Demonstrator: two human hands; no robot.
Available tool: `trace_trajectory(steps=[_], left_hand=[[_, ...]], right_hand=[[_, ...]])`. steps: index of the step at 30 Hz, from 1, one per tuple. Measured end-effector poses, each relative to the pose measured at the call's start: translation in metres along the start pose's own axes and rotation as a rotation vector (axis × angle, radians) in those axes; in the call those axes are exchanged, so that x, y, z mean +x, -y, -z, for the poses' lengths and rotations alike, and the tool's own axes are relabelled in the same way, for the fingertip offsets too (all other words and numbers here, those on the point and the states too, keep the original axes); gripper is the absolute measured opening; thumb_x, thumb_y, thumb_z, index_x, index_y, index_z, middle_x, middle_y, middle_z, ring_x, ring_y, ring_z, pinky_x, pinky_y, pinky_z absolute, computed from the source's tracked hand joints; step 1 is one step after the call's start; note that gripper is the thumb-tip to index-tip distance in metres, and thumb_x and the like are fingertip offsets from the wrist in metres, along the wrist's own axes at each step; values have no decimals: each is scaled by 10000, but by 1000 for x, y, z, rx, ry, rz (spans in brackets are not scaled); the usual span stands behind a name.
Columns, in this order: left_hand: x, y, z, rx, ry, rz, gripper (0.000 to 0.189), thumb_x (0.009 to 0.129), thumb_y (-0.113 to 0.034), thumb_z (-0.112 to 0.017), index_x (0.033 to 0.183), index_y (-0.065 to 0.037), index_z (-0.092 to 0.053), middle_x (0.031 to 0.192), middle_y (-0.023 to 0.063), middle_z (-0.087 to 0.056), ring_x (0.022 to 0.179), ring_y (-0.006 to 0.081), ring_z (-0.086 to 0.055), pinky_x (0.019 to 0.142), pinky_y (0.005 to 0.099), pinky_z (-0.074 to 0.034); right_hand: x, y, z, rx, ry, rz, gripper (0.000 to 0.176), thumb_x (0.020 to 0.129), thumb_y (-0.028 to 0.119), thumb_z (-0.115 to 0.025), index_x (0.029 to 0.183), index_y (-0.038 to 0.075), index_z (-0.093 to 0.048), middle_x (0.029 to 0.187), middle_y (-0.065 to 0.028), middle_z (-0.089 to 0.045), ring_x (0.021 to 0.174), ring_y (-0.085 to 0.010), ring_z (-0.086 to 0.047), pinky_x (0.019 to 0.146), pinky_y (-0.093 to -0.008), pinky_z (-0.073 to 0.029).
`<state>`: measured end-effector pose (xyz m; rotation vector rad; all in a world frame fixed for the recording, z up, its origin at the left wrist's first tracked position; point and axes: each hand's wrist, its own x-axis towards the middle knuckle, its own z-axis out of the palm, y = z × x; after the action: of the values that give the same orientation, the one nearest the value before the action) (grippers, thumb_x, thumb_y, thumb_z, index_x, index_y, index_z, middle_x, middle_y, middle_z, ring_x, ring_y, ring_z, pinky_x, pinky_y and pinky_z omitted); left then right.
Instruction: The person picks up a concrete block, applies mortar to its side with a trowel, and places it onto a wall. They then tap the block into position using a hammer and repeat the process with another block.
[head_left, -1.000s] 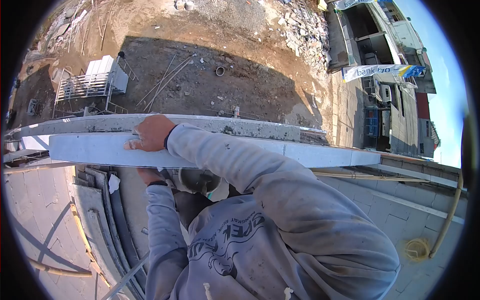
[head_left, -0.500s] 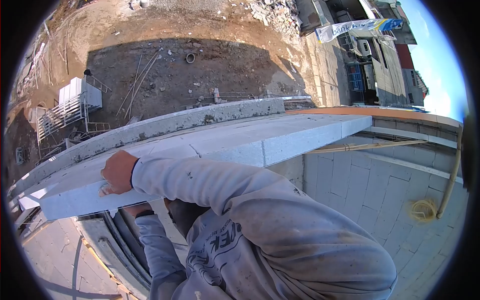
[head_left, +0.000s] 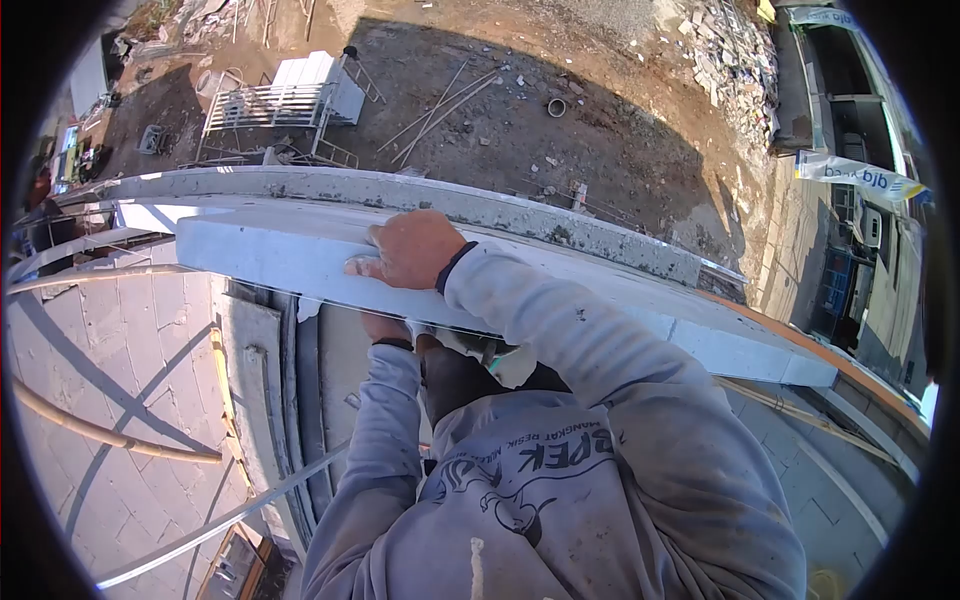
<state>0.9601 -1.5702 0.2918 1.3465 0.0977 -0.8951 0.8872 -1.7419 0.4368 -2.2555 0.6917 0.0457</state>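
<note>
one long row of blocks (head_left: 300,256), smooth, pale, square-edged, runs beside a rough concrete ledge (head_left: 510,214); the right hand (head_left: 415,250) bends over the blocks' near edge, the left hand (head_left: 386,327) partly hidden beneath; i can't tell either's grip.

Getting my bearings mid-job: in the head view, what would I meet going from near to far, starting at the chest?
Sweatshirt's printed chest → left hand → pale block ledge → grey concrete strip → round object on the ground. The right hand overlaps the ledge, so I left it out.
</note>
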Motion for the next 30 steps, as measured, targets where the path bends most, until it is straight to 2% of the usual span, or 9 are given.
trace_trajectory(steps=[2,3,5,9,13,21,23,26,30], left_hand=[[31,26,33,571,-166,-253,369,890,-314,-470,1097,-29,-577,949,191,-624,876,313,-603,737,380,-461],[47,35,48,953,-155,-413,460,927,-385,-400,1118,2,-558,967,160,-634,871,318,-606,721,389,-464],[37,-19,26,-8,-302,45,573,918,-493,-405,1237,-22,-469,1172,81,-546,1030,214,-536,824,306,-432],[37,-94,42,-18,-391,-54,844,847,-665,-342,1375,-10,-270,1379,135,-356,1256,273,-361,1045,424,-209],[68,-169,79,-30,-408,-238,842,828,-637,-427,1393,-40,-244,1402,133,-327,1277,282,-336,1052,436,-161],[113,-272,57,152,-307,-321,776,799,-550,-548,1363,-62,-332,1399,141,-310,1304,272,-271,1012,458,-252],[121,-279,46,371,-370,-336,615,809,-454,-600,1252,-44,-484,1253,117,-469,1146,230,-440,932,407,-354],[192,-265,86,272,-237,-406,607,779,-398,-662,1184,32,-524,1142,121,-556,1041,209,-512,888,325,-384],[194,-261,93,360,-210,-532,529,770,-353,-684,1092,55,-583,1018,99,-622,925,185,-565,838,277,-412]], right_hand=[[5,7,2,-70,12,-8,616,813,583,-465,929,-4,-611,767,-178,-642,774,-325,-630,679,-433,-481],[7,3,-5,-120,-25,9,642,814,600,-450,934,-10,-610,768,-190,-638,773,-330,-628,679,-435,-479],[6,15,4,-115,-10,-28,685,818,625,-422,944,-23,-606,771,-205,-632,767,-339,-623,682,-436,-477],[7,14,1,-150,6,-33,728,817,650,-401,950,-36,-605,770,-213,-628,764,-346,-621,686,-436,-477],[8,13,0,-180,-14,-26,755,818,661,-388,950,-50,-606,773,-216,-629,764,-348,-621,694,-433,-480],[9,13,-4,-211,-21,-24,756,815,658,-400,969,-53,-607,771,-220,-631,757,-347,-625,695,-434,-484],[8,14,-4,-213,-41,-32,746,813,656,-411,961,-48,-609,763,-220,-630,755,-347,-625,692,-434,-485],[9,13,-4,-230,-9,-45,736,811,654,-416,950,-43,-610,769,-216,-630,758,-349,-625,690,-436,-485],[11,16,-3,-235,-16,-43,724,811,648,-426,935,-41,-611,773,-214,-630,757,-352,-624,687,-445,-483]])
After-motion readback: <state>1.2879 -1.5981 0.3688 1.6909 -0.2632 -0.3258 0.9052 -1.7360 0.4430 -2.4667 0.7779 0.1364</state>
